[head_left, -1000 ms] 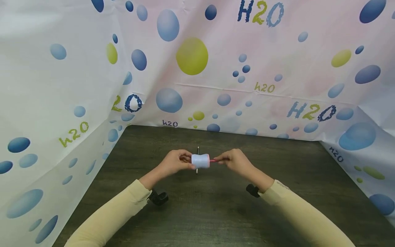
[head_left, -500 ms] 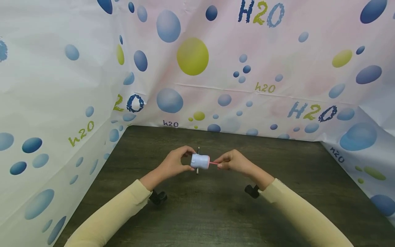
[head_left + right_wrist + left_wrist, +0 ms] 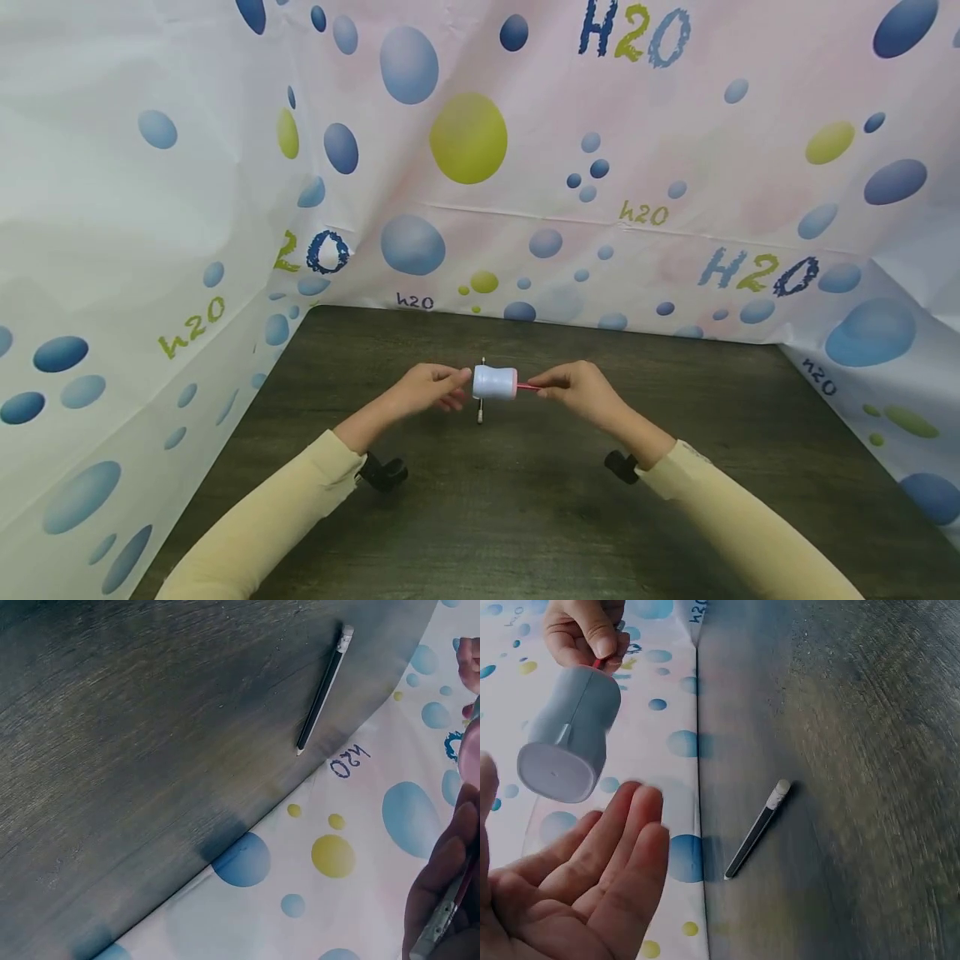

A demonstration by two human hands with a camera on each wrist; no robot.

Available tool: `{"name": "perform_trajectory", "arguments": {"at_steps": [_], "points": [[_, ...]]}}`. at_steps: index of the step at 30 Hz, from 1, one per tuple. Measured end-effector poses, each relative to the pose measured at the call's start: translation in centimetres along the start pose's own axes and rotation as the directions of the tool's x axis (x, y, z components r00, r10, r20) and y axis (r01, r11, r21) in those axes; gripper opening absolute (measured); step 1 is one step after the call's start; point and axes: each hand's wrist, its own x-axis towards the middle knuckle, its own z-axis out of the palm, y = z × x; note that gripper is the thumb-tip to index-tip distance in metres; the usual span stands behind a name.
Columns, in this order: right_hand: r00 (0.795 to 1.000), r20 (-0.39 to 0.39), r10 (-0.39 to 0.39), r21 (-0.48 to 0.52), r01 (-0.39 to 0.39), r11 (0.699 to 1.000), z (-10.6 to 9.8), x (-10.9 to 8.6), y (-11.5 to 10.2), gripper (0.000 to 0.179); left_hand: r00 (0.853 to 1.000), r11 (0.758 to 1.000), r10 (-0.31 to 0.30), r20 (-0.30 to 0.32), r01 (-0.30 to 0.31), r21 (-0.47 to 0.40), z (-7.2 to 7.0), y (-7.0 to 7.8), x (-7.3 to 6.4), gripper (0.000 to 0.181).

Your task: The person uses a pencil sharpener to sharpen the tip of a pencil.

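Note:
A pale blue, waisted pencil sharpener [image 3: 494, 382] with a pink end is held sideways above the table. A red pencil [image 3: 529, 387] enters that pink end, and my right hand [image 3: 581, 392] pinches it; its eraser end [image 3: 431, 939] shows in the right wrist view. My left hand [image 3: 427, 390] is close to the sharpener's other end. In the left wrist view its fingers [image 3: 634, 855] are spread and relaxed, apart from the sharpener [image 3: 574, 735]. Beneath the sharpener a black pencil [image 3: 759, 831] with a white eraser lies on the table.
The dark wood table [image 3: 480, 517] runs back to a white sheet [image 3: 600, 108] printed with blue and green dots, which also covers both sides. Black camera straps [image 3: 384, 472] are worn at both wrists.
My left hand, which gripped the sharpener's end before, has let go and its fingers have relaxed. The sharpener has shifted slightly right and up, still on the pencil in my right hand.

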Motion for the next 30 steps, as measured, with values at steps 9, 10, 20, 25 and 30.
{"name": "perform_trajectory", "arguments": {"at_steps": [9, 10, 20, 25, 30], "points": [[0.997, -0.014, -0.081, -0.072, 0.079, 0.994, 0.3, 0.1, -0.6, 0.019, 0.999, 0.999, 0.039, -0.003, -0.039, 0.018, 0.4, -0.1, 0.2, 0.045], [0.997, -0.007, -0.076, -0.064, 0.075, 0.995, 0.3, 0.2, -0.7, 0.019, 0.998, 0.997, 0.061, -0.02, -0.06, 0.045, 0.4, -0.1, 0.1, 0.047], [0.975, 0.209, 0.07, 0.167, -0.107, 0.98, -0.2, 0.6, 0.6, 0.022, 0.961, 0.942, 0.249, -0.12, -0.212, 0.262, 1.4, 0.2, -0.4, 0.054], [0.966, 0.247, 0.073, 0.248, -0.136, 0.959, -0.4, 0.2, 0.8, 0.025, 0.928, 0.89, 0.36, -0.095, -0.31, 0.335, 1.7, 0.0, -0.6, 0.053], [0.979, 0.201, 0.039, 0.243, -0.088, 0.966, -0.3, -0.2, 0.7, 0.025, 0.908, 0.87, 0.415, -0.051, -0.381, 0.312, 1.6, 0.2, -0.6, 0.062]]}}
